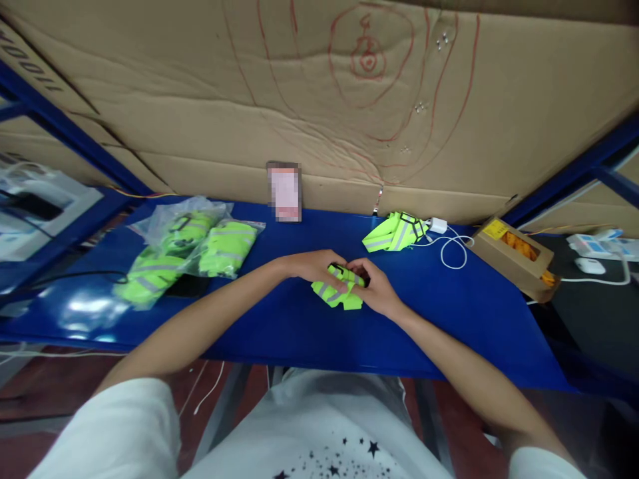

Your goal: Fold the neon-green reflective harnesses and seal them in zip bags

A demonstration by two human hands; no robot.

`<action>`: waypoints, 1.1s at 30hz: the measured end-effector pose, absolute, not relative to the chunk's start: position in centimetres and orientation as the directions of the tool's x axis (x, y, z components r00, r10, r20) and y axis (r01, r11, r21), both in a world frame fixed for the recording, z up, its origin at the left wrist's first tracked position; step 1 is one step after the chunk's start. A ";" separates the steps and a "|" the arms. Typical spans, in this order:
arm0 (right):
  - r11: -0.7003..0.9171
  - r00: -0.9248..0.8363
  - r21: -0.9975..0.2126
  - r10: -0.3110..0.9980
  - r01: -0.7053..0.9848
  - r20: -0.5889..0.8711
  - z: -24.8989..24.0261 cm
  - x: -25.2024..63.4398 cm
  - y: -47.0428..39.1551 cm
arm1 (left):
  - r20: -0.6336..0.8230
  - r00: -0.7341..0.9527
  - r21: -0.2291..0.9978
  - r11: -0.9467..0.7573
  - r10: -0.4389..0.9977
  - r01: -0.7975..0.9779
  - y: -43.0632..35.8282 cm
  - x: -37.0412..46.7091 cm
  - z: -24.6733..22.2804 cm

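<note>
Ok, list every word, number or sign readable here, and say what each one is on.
"0011" or similar: dark digits, cut off by the frame edge, on the cardboard at top left; uncertain.
Red hand-drawn rings, no words: on the big cardboard sheet.
Card against the cardboard: blurred, unreadable.
Yellow label on the brown box: too small to read.
Folded hi-vis vest under both hands: no text visible.

Folded vest (337, 293) betw. left hand (312, 265) & right hand (380, 291): neon-yellow cloth w/ grey reflective strips, matt; same fabric on loose vest (394, 233). Bagged vests (200, 246) sit in clear, crinkly, shiny plastic; table (279, 319) is smooth glossy blue w/ glare spots. Backing cardboard (200, 100) is matt brown, creased; small box (514, 256) also cardboard; charger cable (452, 249) smooth white plastic.
</note>
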State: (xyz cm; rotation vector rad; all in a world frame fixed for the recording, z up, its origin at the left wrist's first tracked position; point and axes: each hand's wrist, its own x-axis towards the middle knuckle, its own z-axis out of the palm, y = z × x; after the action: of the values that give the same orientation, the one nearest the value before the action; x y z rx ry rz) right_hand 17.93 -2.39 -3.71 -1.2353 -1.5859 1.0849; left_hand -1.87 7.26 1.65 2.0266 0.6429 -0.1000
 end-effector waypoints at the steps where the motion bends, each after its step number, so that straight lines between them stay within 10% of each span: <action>1: 0.094 -0.180 -0.975 0.982 0.203 0.058 -3.5 18.0 -2.4 | -0.313 0.855 0.787 -0.392 0.413 0.477 7.1 -1.9 1.7; 7: -0.139 -0.478 -0.990 0.872 -0.025 -0.110 -0.8 20.3 -2.7 | -0.179 0.815 0.811 -0.386 0.551 0.439 5.1 -2.4 1.2; 15: -0.010 -0.302 -0.988 0.952 0.156 -0.057 -1.6 19.1 -3.4 | 0.102 0.691 0.782 -0.488 0.715 0.389 2.7 -2.8 0.3; 24: 0.010 -0.455 -0.965 0.883 0.262 -0.114 -2.1 19.3 -4.0 | -0.124 0.797 0.738 -0.482 0.592 0.472 1.2 -3.1 1.7; 33: -0.017 -0.243 -0.957 0.966 0.291 -0.091 -2.4 18.4 -4.3 | 0.060 0.789 0.803 -0.499 0.612 0.326 0.0 -2.6 0.3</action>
State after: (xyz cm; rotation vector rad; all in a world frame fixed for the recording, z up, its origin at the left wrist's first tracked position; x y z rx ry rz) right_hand 18.44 -4.29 -2.44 -1.3338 -1.5950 1.2904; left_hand -2.59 0.05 0.28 2.1297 0.6931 0.4300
